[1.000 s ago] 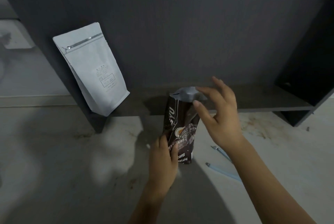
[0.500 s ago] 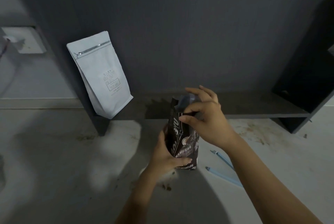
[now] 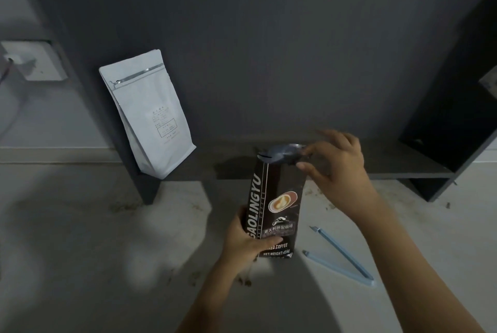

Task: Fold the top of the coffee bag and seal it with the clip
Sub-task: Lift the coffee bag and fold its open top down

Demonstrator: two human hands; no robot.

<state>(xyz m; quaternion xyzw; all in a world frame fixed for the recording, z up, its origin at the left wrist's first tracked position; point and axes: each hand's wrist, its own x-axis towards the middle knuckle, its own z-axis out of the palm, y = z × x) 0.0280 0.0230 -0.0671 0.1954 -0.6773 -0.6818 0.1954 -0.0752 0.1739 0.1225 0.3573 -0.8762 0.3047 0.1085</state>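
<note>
A dark coffee bag [image 3: 277, 198] with a cup picture and white lettering stands upright on the pale floor in the head view. My left hand [image 3: 246, 235] grips its lower left side, thumb across the front. My right hand [image 3: 336, 163] pinches the silvery top flap [image 3: 279, 153] of the bag at its right end between thumb and fingers. A light blue clip [image 3: 340, 257] lies open in a V on the floor, just right of the bag and under my right forearm. Neither hand touches the clip.
A white zip pouch [image 3: 150, 114] leans against the dark panel on a low dark shelf [image 3: 390, 163] behind the bag. A dark cabinet [image 3: 457, 122] stands at the right. A wall socket plate [image 3: 32, 61] is at far left. Crumbs speckle the floor.
My right hand has shifted from covering the bag's top to pinching the flap at its right end. The bag has turned, so its front label faces me. My left hand stays low on it.
</note>
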